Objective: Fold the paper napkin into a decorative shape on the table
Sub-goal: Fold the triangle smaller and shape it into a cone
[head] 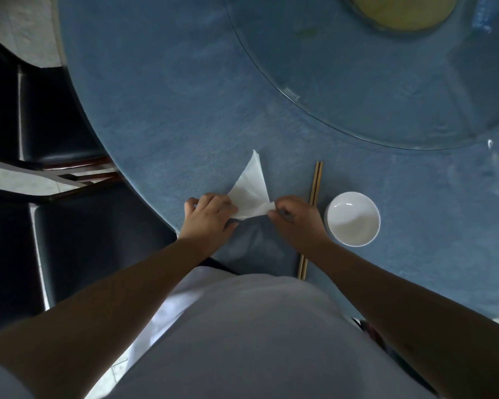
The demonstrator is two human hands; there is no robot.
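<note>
A white paper napkin (251, 188) lies on the blue tablecloth (162, 110) near the table's front edge, folded into a triangle whose tip points away from me. My left hand (209, 218) rests on the napkin's near left corner and covers it. My right hand (296, 218) pinches the near right corner between thumb and fingertips. The napkin's near edge is partly hidden by both hands.
A pair of wooden chopsticks (314, 185) lies right of the napkin, running toward me under my right wrist. A white empty bowl (352, 218) sits beyond them. A round glass turntable (386, 82) fills the far right. Two black chairs (64, 119) stand at the left.
</note>
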